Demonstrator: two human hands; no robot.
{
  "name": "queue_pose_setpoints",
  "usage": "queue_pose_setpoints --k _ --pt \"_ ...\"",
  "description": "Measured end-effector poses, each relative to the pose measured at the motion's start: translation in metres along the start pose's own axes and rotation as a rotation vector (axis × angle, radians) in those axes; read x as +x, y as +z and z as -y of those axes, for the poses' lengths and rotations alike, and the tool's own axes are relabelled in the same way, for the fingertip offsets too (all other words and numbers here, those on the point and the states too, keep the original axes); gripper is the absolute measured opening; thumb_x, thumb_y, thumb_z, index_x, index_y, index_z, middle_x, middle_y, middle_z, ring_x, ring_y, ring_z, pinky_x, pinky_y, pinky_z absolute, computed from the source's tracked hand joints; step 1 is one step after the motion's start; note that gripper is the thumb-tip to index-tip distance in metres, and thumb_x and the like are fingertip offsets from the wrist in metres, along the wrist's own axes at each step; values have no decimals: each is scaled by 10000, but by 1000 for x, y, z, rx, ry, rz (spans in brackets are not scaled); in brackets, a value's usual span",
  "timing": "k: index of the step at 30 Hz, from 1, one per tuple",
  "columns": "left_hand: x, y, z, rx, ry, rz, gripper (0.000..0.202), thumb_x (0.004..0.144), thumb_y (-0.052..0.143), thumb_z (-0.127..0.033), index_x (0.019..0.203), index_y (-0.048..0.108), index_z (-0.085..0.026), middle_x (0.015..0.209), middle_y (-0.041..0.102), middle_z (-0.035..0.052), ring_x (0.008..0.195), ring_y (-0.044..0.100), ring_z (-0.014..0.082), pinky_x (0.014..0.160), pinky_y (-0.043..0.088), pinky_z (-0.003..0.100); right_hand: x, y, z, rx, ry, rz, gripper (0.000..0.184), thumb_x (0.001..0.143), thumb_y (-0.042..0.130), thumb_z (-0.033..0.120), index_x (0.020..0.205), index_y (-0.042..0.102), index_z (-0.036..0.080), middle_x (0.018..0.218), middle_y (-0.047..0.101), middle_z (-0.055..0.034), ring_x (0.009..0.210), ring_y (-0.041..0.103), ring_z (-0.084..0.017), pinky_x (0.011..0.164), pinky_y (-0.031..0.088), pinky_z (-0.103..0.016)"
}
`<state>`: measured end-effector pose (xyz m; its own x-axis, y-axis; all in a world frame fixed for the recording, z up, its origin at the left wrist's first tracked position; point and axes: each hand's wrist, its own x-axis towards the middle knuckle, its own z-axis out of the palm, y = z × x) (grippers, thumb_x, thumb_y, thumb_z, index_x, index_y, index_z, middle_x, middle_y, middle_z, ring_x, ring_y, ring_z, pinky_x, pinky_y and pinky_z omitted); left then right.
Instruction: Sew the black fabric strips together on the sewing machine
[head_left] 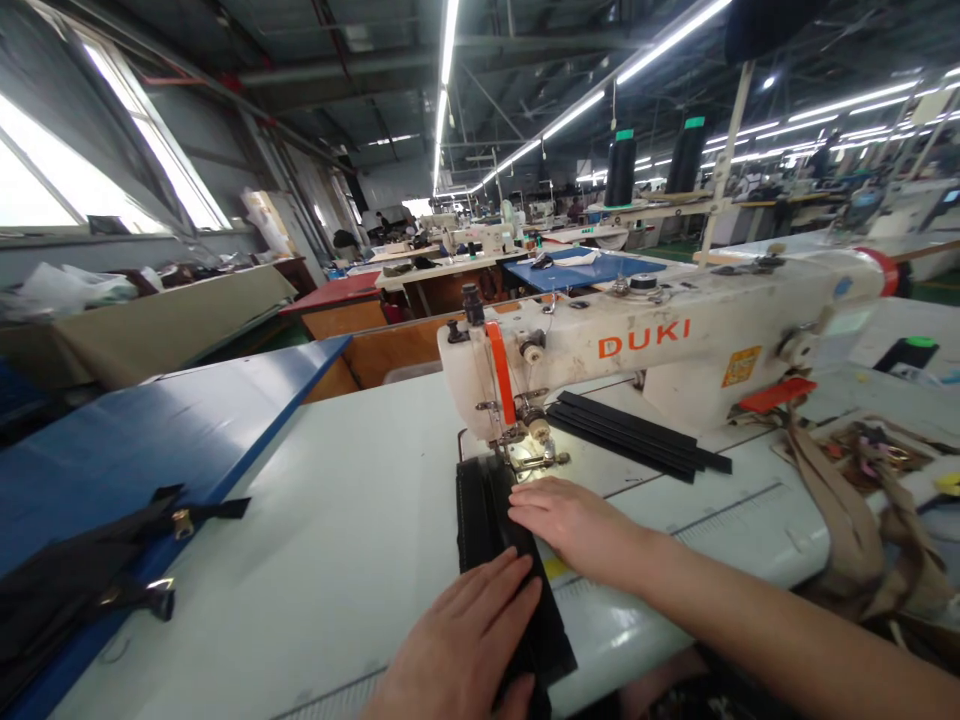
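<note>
A long black fabric piece point(474, 520) lies under the needle area of a white sewing machine point(570, 340) marked DUKI, with a black strip point(551, 625) along its right side. My left hand point(469, 635) rests on the black material near the table's front edge, fingers stretched out; its thumb is partly cut off by the frame. Closer to the presser foot point(506, 460), my right hand point(574, 525) lies flat with its fingertips on the strip's right edge. Whatever is beneath both palms is hidden.
Several loose black strips point(637, 435) lie under the machine arm. Black pieces with metal hardware point(82, 580) sit at the left on a blue table point(225, 400). Tan straps point(847, 500) hang at the right. Thread cones point(620, 172) stand behind the machine.
</note>
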<state>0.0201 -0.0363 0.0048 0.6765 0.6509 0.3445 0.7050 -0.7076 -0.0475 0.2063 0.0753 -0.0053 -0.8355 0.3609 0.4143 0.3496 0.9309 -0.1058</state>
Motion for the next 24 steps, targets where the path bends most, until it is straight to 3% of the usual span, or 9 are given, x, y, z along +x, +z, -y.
queue_pose_setpoints --k 4,8,12,16,24 --pt "9 -9 -21 7 48 63 523 795 550 -180 1308 488 -99 1288 609 144 1188 573 281 951 526 404 0 0 -2 43 14 -2 232 873 555 52 1078 659 84 1167 661 -126 1129 587 -220 1011 426 -339" --pt "8 -6 -23 22 126 -68 283 954 420 -163 1170 578 -70 1119 688 149 1053 655 248 856 579 361 -5 0 0 72 40 -22 246 870 538 47 1077 661 101 1173 657 -127 1104 594 -218 987 442 -335" --pt "-8 -3 -15 16 227 -139 320 990 323 -101 1153 595 -61 1109 692 136 1072 644 202 888 553 289 -22 -8 16 89 114 -63 217 887 523 79 1040 668 131 1124 667 -112 1019 608 -224 916 477 -348" --pt "-14 -8 -10 51 299 -154 333 996 319 -95 1163 604 -54 1135 683 135 1118 617 207 934 525 294 -46 -16 35 173 166 -93 199 900 513 103 1009 674 143 1016 677 -85 973 601 -214 886 480 -334" --pt "-14 -5 -14 94 293 -113 389 995 270 -105 1145 626 -63 1136 681 134 1118 610 227 894 551 307 -64 -21 46 317 140 -127 223 919 466 109 1020 663 137 1030 644 -98 1025 564 -208 924 457 -336"
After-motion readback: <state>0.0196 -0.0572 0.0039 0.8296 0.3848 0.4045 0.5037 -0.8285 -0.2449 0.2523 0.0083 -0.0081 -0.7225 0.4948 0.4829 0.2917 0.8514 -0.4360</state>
